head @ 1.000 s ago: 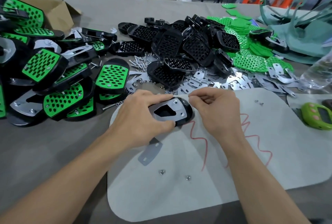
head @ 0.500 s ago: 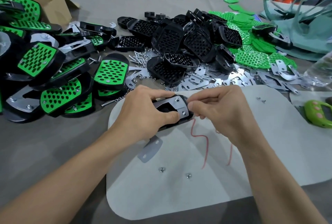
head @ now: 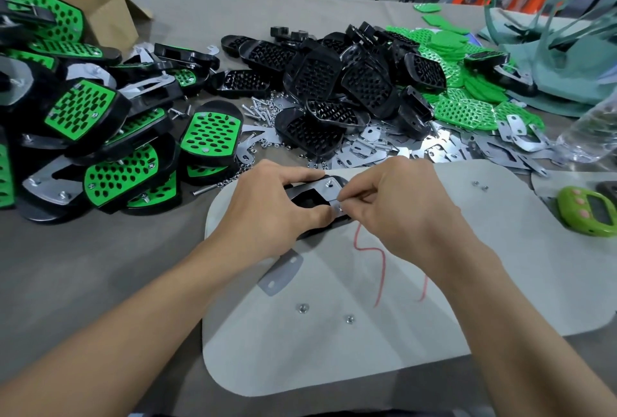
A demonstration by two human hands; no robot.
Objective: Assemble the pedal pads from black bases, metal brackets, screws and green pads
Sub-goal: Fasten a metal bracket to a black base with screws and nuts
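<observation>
The left hand (head: pixel 273 213) grips a black base (head: pixel 309 201) at the near middle of the table, fingers curled over its far edge and thumb pressed to its near side, holding it just above the far-left part of a white mat (head: pixel 334 366). A metal bracket (head: pixel 330 188) lies flat on top of the base, with a screw end showing at its far corner. The right hand (head: pixel 404 213) comes in from the right, thumb and forefinger pinched on a small metal fastener (head: pixel 340 206) at the bracket's near-right corner; whether it is a nut or a screw head cannot be told. On the mat, near the hands, lie a loose bracket plate (head: pixel 280 272) and two nuts (head: pixel 302 308), beside a red scribble (head: pixel 370 266). To the left is a heap of finished pedal pads (head: pixel 100 136). Beyond the hands sit piled black bases (head: pixel 334 89), scattered screws (head: pixel 263 109) and flat brackets (head: pixel 434 146), with green pads (head: pixel 467 102) far right. A green gadget (head: pixel 587 209) lies at the right edge.
</observation>
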